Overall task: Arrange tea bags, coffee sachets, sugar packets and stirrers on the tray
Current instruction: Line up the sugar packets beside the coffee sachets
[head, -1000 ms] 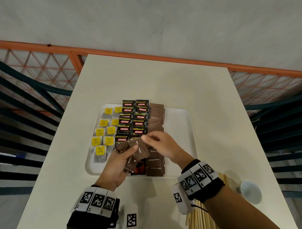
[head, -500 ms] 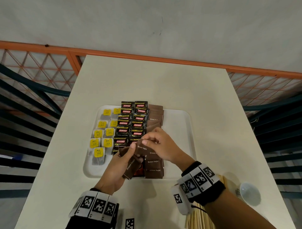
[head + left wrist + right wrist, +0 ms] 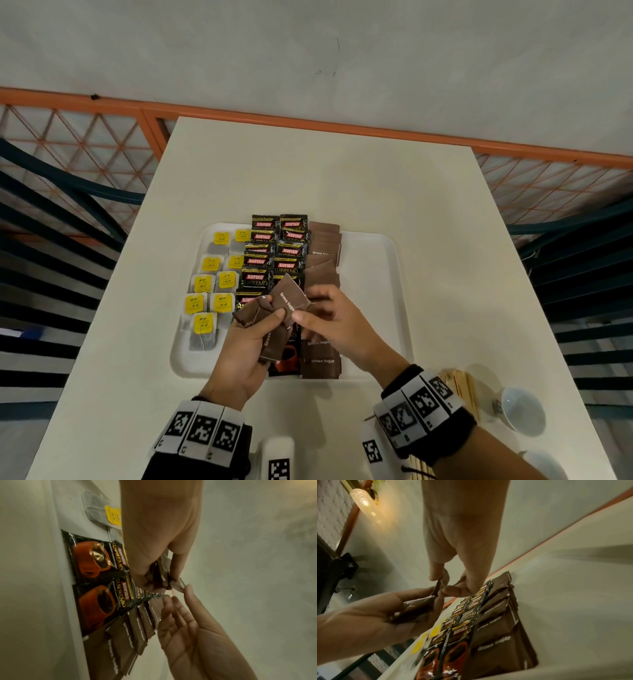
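Note:
A white tray (image 3: pixel 373 274) holds tea bags (image 3: pixel 205 284) with yellow tags on its left, two columns of black coffee sachets (image 3: pixel 287 253) in the middle, and a column of brown sugar packets (image 3: pixel 323 246) beside them. Above the tray's near part, my left hand (image 3: pixel 270 322) grips a bunch of brown sugar packets (image 3: pixel 270 342). My right hand (image 3: pixel 308 308) pinches one packet (image 3: pixel 287 299) that sticks up out of the bunch; the right wrist view shows this packet (image 3: pixel 442 584) between thumb and finger. Wooden stirrers (image 3: pixel 462 387) lie on the table by my right wrist, partly hidden.
A small white cup (image 3: pixel 522 411) stands on the table at the near right, beyond the stirrers. The right third of the tray is bare. An orange railing (image 3: pixel 308 123) with mesh runs behind the table (image 3: pixel 325 178), and dark slats flank both sides.
My right hand has drawn one sugar packet up out of the bunch, so it now stands tilted above my left thumb. Both hands stay over the tray's near part.

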`<act>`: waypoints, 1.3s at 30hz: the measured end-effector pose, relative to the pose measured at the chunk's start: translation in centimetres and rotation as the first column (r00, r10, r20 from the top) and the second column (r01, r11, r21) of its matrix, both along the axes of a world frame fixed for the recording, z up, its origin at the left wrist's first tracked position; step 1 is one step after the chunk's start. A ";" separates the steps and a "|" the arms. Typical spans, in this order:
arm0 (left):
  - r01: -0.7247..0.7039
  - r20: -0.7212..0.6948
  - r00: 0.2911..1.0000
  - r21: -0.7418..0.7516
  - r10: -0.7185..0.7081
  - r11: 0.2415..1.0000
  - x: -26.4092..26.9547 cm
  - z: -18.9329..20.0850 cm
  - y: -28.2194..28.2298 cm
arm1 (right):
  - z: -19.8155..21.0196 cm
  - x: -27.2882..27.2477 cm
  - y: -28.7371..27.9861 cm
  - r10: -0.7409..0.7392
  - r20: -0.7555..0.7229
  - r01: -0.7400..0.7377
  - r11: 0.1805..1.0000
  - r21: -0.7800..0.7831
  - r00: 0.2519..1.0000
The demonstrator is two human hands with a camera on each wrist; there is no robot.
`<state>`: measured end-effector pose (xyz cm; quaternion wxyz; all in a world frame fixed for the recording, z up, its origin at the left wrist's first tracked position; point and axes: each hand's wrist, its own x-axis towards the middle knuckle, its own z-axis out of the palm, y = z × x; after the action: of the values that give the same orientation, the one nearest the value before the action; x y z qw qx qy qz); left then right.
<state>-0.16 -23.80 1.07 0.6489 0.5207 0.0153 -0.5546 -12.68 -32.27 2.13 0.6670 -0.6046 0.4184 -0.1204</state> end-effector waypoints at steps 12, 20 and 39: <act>-0.023 -0.217 0.976 -0.079 0.005 0.997 1.1 0.4 0.7 | -0.9 0.0 -6.2 -0.362 0.076 0.346 0.924 0.164 0.929; 0.016 -0.139 0.990 -0.007 -0.017 1.000 1.6 -0.1 0.9 | -3.5 0.6 -8.0 -0.434 -0.222 0.412 0.901 -0.139 0.873; 0.037 -0.005 0.999 0.022 -0.037 0.999 1.0 0.3 -0.3 | -0.6 1.8 -4.9 -0.049 -0.243 -0.061 0.903 -0.426 0.969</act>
<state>0.88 -24.07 1.36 0.6327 0.5268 0.0136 -0.5675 -10.89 -37.17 1.56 0.4598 -0.7485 0.4596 -0.1311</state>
